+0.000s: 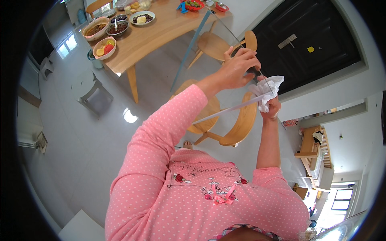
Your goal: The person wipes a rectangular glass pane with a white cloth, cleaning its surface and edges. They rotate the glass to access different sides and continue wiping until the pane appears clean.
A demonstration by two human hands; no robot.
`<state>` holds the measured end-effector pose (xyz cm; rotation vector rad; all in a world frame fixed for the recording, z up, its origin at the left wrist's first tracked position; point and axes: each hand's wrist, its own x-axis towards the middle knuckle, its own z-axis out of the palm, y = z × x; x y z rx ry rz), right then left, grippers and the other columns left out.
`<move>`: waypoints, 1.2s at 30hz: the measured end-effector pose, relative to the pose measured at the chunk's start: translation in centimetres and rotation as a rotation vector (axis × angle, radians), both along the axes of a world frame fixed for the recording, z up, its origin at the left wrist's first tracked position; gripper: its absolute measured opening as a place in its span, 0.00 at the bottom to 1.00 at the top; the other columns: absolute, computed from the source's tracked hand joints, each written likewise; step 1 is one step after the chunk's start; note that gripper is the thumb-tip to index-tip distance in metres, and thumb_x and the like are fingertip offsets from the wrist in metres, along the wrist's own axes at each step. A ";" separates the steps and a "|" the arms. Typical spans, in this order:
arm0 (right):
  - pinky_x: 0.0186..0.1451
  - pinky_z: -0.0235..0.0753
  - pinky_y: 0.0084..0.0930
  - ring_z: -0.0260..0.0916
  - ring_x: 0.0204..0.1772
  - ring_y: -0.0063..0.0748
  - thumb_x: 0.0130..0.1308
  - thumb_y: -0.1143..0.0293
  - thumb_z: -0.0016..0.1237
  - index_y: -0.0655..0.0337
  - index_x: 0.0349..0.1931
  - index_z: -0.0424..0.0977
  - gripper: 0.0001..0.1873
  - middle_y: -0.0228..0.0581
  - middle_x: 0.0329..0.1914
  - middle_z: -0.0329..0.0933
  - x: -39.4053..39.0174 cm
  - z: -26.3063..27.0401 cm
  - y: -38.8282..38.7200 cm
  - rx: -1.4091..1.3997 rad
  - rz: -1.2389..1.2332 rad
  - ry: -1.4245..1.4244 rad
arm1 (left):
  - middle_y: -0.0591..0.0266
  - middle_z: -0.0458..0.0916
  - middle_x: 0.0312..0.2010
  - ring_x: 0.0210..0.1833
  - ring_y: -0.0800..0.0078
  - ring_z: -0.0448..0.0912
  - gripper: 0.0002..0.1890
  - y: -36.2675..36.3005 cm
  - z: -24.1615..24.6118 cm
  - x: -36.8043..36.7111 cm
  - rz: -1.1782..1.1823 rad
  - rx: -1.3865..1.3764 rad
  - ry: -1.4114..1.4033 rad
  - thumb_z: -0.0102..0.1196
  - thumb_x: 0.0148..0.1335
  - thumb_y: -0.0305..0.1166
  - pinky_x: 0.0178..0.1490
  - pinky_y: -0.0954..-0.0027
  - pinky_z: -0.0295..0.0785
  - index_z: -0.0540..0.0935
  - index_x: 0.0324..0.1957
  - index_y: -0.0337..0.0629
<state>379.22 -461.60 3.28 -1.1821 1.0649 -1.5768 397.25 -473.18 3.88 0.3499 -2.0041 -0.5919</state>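
Observation:
A clear glass panel (193, 64) is held up in front of me, with a bluish strip along its far left side and a pale strip along its near side. My left hand (239, 66) grips the panel's right edge, fingers curled over it. Just below, my right hand (271, 105) clasps a crumpled white tissue or cloth (267, 90) around the panel's near right corner. The tissue hides part of that corner and some of my right fingers. Through and under the panel, wooden chairs are visible.
A wooden table (162, 36) at the far side bears several food bowls, including one with fruit pieces (104, 48). One wooden chair (238, 129) stands close below the panel. A grey-white stool (90, 87) is at left; a dark door (304, 45) is at right.

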 end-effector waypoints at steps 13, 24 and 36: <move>0.53 0.71 0.26 0.69 0.51 0.34 0.36 0.66 0.45 0.68 0.60 0.58 0.42 0.42 0.56 0.66 -0.3 -0.2 0.0 -0.036 0.055 -0.016 | 0.69 0.72 0.45 0.66 0.68 0.60 0.15 0.1 -0.1 0.0 0.012 -0.002 0.004 0.60 0.48 0.23 0.64 0.39 0.40 0.76 0.38 0.52; 0.53 0.70 0.26 0.68 0.53 0.34 0.38 0.64 0.45 0.68 0.60 0.57 0.42 0.42 0.57 0.66 0.2 -0.1 0.0 -0.052 0.064 -0.026 | 0.69 0.72 0.45 0.66 0.67 0.60 0.15 0.3 -0.1 0.1 0.002 0.009 -0.003 0.60 0.48 0.24 0.63 0.39 0.40 0.76 0.39 0.52; 0.51 0.70 0.24 0.68 0.52 0.33 0.37 0.66 0.43 0.68 0.60 0.57 0.42 0.42 0.56 0.65 -0.1 -0.3 0.0 -0.016 0.039 -0.035 | 0.69 0.72 0.44 0.66 0.68 0.60 0.15 0.3 0.0 0.1 0.023 0.000 -0.003 0.60 0.48 0.24 0.63 0.38 0.40 0.76 0.39 0.52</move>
